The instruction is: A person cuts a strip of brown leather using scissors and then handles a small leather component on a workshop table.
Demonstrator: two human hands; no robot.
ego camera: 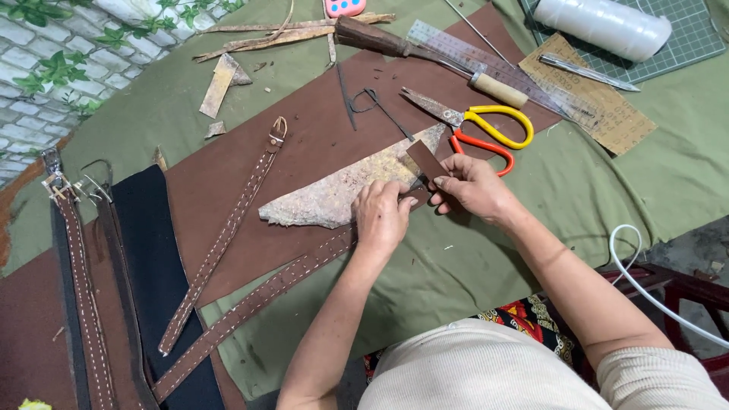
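head view: left hand point(382, 215) lies flat, fingers spread loose, pinning the pale rough leather scrap point(342, 190) and the near end of a brown stitched strap point(250, 304) to the brown leather sheet point(319, 129). right hand point(472, 186) has fingertips pinched on a small dark brown leather piece point(424, 161), held tilted up at the scrap's right edge, just beside the left fingertips. step in hand, as i read it: lining that small piece up against the strap end or scrap; which of the two it meets i cannot tell, the hands cover the joint. next move would need the left hand steady while the right seats the piece square. counts: two loose stitched straps on the sheet, the second strap point(228, 228) lying further left; at least two buckled straps point(80, 288) at the left edge; one pair of scissors point(486, 129) with yellow and orange handles; one clear ruler point(493, 68); one white thread spool point(604, 26) on a green cutting mat point(695, 38); one wooden-handled tool point(425, 57); all on a green cloth point(607, 182).
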